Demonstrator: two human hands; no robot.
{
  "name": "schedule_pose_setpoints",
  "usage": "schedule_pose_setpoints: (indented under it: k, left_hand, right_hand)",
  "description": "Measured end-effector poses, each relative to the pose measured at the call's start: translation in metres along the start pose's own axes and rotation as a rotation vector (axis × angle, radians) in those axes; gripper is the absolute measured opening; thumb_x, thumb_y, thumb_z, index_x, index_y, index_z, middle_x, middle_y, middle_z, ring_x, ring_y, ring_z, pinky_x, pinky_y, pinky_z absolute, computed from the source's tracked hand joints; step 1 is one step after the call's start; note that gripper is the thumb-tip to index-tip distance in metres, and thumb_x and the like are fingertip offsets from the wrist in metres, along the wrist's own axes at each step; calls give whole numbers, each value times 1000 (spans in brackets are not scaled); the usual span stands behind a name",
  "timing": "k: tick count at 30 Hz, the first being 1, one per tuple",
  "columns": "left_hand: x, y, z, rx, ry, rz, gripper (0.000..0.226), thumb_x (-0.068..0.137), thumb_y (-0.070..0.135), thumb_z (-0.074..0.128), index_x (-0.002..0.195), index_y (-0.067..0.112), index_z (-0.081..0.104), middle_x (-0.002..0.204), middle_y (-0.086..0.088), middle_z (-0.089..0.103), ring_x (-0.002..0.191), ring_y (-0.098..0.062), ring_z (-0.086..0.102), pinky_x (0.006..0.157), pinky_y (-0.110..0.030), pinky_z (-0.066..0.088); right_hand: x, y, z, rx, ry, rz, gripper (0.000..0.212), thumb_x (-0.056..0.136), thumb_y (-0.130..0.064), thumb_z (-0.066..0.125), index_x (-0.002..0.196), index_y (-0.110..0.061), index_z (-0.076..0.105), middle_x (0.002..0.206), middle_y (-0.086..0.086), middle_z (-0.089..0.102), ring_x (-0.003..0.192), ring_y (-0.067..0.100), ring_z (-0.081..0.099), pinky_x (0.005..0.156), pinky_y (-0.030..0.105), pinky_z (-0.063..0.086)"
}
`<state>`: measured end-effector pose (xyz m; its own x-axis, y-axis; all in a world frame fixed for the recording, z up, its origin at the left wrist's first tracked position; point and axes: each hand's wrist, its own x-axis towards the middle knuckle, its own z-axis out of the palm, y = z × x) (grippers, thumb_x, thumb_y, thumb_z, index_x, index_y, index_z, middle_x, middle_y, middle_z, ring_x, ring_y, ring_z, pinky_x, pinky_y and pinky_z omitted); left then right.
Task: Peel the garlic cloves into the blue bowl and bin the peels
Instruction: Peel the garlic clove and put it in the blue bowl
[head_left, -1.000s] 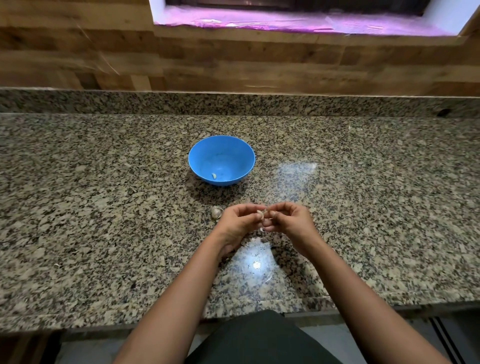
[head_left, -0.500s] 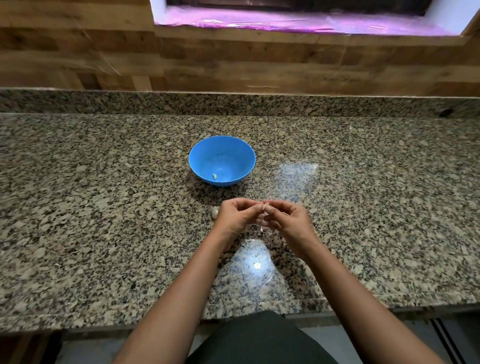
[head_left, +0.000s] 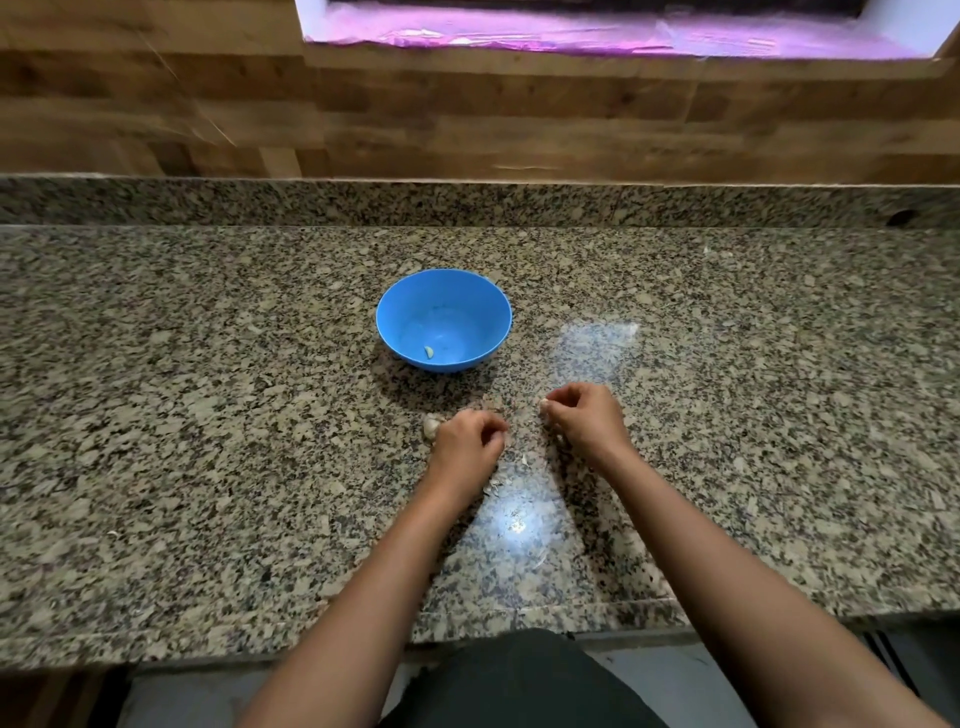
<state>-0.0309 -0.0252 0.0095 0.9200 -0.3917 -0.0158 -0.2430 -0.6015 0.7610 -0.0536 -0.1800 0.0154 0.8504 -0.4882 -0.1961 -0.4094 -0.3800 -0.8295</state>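
Right hand (head_left: 587, 423) fingers pinch a garlic clove (head_left: 544, 404) over the granite table (head_left: 208, 415). Left hand (head_left: 467, 441) fingers curled, can't tell if holding anything; unpeeled garlic (head_left: 430, 427) just beside it. Blue bowl (head_left: 410, 312) behind the hands holds one peeled clove (head_left: 429, 352). Peels (head_left: 493, 486) lie between the wrists.

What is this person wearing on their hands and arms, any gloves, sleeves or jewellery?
Nothing that shows. The left hand and right hand are bare, without gloves or rings. Both forearms are uncovered to the picture's edge: no sleeve, watch or bracelet. The only clothing in view is a dark garment at the bottom, between the arms.
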Motion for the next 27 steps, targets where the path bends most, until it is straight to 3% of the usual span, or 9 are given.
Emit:
schedule_pose_setpoints:
  k: [3, 6, 10, 13, 16, 19, 22, 27]
  left_hand:
    - [-6, -5, -2, 66, -26, 33, 24, 94, 10, 52, 115, 8, 63, 116, -5, 60, 97, -4, 44, 90, -8, 30]
    - [-14, -12, -5, 93, -98, 84, 38, 93, 4, 46, 130, 12, 52, 129, 0, 49, 119, -8, 42, 110, -20, 26]
    - [-26, -17, -8, 271, -311, 163, 56, 93, 23, 47, 145, 18, 29, 147, 3, 28, 138, -12, 17, 114, -32, 17]
    - [-29, -20, -7, 380, -384, 202, 66, 92, 39, 49, 148, 16, 23, 151, 1, 22, 139, -15, 14, 116, -39, 18]
    - [-39, -30, -1, 375, -272, 290, 53, 92, 37, 53, 139, 16, 44, 142, -1, 40, 130, -17, 29, 113, -39, 27]
    - [-52, -30, 4, 240, -143, 348, 31, 92, 20, 57, 121, 10, 62, 123, -4, 55, 116, -16, 42, 103, -23, 33]
    - [-56, -25, 6, 187, -93, 307, 25, 92, 9, 54, 114, 5, 65, 114, -7, 58, 110, -15, 47, 93, -14, 32]
    - [-53, -26, 5, 99, 15, 180, 21, 91, 9, 57, 110, 6, 65, 108, -5, 62, 101, -12, 53, 94, -17, 41]
  right_hand:
    - [2, 1, 3, -64, -3, -16, 16, 90, -12, 59, 100, -3, 66, 100, 12, 68, 91, 21, 65, 79, 27, 53]
    - [-13, 4, 6, -212, -1, -92, 29, 90, -19, 59, 115, -5, 61, 117, 11, 61, 108, 22, 58, 96, 34, 47]
    - [-45, 13, 12, -301, -76, -192, 44, 90, -26, 57, 132, -13, 48, 132, 5, 48, 123, 17, 45, 108, 34, 36]
    - [-56, 17, 18, -450, -218, -290, 45, 94, -26, 53, 136, -13, 45, 140, 3, 42, 132, 18, 31, 113, 30, 21]
    - [-65, 23, 24, -528, -248, -423, 38, 95, -17, 50, 132, -6, 50, 139, 14, 44, 129, 26, 34, 107, 26, 21]
    - [-79, 30, 22, -464, -210, -516, 28, 86, -5, 57, 113, 1, 65, 110, 20, 61, 106, 34, 50, 92, 32, 37]
    - [-87, 28, 18, -506, -151, -573, 23, 83, -1, 59, 105, 1, 68, 97, 15, 65, 94, 28, 51, 82, 33, 43]
    - [-86, 22, 21, -482, -130, -514, 19, 90, -7, 54, 104, 0, 66, 102, 12, 61, 99, 22, 49, 89, 29, 42]
